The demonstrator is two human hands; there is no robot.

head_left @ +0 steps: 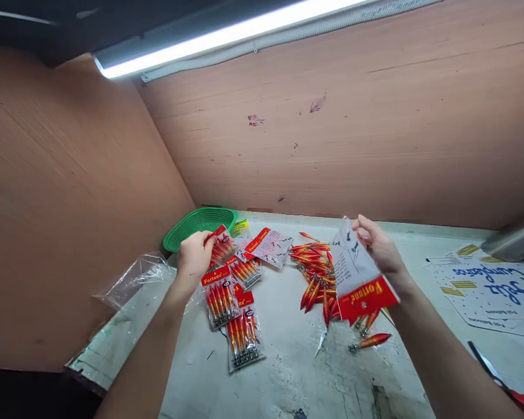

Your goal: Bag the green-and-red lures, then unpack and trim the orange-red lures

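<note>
My left hand [194, 254] is closed on the top edge of a filled packet [223, 247] of red-orange squid jigs. Below it, several more filled packets [220, 297] with red "Fortune" headers lie overlapping on the table. Pinched in my right hand [378, 244] is a flat plastic bag [356, 265], its red header hanging down; no jigs show inside it. Partly behind that bag is a pile of loose squid jigs [317, 273], and one single jig [371, 341] lies nearer to me. Another flat bag [271, 247] rests between the two hands.
At the back left stands a green basket [201, 220], with crumpled clear plastic [135, 279] in front. Printed sheets [498, 288] lie on the right of the white table [297, 378]. Red-handled scissors [502, 381] are at the lower right. Wooden panels [332, 145] enclose the back and left.
</note>
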